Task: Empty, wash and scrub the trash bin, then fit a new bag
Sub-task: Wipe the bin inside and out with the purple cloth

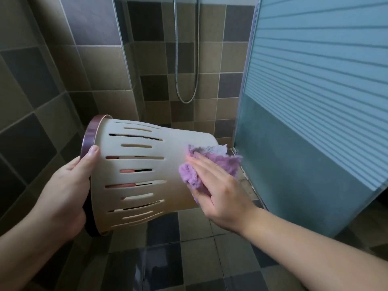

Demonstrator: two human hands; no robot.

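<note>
The trash bin [147,173] is held off the floor on its side, its long axis running left to right across the view: the purple-rimmed mouth [89,148] is turned to the left, the closed base to the right and slightly away. The left hand [65,185] is curled round the rim, thumb laid on the slotted outer wall, so the weight is carried there. The right hand [218,185] is laid nearly flat, fingers straight, pressing a purple cloth [195,175] against the plain band of wall near the base; the cloth is pressed rather than clenched. The base end is thus nearer the right hand, and the next wipe is judged to run along the axis toward the slots or round the base (the bin would be turned by the left hand for that). No bag is fitted, so the job is judged mid-wash.

No surface is in play: below lies the tiled floor [189,248], glossy in places. Beyond it stand the frosted glass shower door [315,101], the tiled wall [94,59], and a hanging shower hose [186,59].
</note>
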